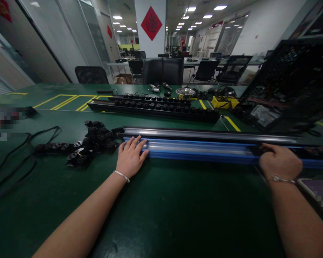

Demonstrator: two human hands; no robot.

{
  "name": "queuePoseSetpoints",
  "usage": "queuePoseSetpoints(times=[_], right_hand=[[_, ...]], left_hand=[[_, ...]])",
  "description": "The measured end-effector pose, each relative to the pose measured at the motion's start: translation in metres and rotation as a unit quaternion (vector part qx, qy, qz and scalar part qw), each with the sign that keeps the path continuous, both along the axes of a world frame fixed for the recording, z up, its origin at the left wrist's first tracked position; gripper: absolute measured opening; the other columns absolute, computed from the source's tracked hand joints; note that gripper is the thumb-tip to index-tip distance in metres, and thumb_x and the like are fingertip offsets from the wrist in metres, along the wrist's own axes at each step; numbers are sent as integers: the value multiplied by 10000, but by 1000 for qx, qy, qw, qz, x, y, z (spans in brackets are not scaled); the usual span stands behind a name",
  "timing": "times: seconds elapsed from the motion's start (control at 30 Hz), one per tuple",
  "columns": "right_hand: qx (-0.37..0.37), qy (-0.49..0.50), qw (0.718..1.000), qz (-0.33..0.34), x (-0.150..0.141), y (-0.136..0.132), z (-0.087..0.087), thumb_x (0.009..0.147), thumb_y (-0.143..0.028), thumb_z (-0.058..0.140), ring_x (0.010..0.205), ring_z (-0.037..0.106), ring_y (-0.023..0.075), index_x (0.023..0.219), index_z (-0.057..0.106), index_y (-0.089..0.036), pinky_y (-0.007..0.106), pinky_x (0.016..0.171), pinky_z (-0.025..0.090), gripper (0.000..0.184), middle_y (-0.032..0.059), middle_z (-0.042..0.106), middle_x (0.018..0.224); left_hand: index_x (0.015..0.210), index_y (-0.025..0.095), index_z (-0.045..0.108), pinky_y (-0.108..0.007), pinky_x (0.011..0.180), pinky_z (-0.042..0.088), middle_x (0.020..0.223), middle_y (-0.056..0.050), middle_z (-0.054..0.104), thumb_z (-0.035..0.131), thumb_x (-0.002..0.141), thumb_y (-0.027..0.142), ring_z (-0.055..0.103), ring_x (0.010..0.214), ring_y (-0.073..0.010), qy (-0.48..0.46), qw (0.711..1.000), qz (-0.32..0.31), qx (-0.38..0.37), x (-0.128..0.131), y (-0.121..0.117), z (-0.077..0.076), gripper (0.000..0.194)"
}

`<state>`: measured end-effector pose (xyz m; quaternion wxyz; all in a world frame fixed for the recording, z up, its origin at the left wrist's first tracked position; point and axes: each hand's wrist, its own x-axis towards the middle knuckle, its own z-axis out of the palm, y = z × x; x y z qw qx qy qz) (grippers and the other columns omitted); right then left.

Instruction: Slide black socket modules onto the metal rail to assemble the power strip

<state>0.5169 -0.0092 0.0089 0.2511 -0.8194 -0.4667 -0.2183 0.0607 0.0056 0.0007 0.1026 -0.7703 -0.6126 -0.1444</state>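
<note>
Firstly, the green tabletop (177, 208) forms the near work surface, with my two forearms extended over it from the lower corners. My left hand (130, 157) is open, fingers spread wide, laid palm down over the left end of the blue rail (193, 156). My right hand (281, 163) is narrow, fingers curled inward, at the dark parts (317, 152) seated in the right portion of the same rail; I cannot tell whether it grips one. The blue rail lies crosswise in front of me, its channel showing a bare metallic strip between my hands.

Just beyond, a black rail (204, 134) lies alongside it, also with a bright strip. To the left of both rails, a tangled cluster of black parts (97, 139) rests on the surface, with a black cable (57, 128) looping farther left.

Farther back, a long black tray (150, 110) carries rows of small dark components (164, 106). Behind its right portion are a metal bowl (185, 93) and a yellow object (225, 103). A black metal case (293, 82) stands at the right.

Past the table edge are black chairs (163, 71) and a white pillar (150, 46) bearing a red diamond sign (151, 23).
</note>
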Motion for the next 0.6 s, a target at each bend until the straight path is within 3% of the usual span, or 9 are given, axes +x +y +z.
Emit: queuePoseSetpoints(times=[0.6], right_hand=[[49,-19,996,67,-5,1,-4,730,-225,377,803,612,212,908,734,-113,296,620,409,414,112,709,871]], left_hand=[[1325,287,460,-471,1044,265,1440,-34,423,278,917,494,344,1329,-251,-3,1000,1,3,0,1,-1,492]])
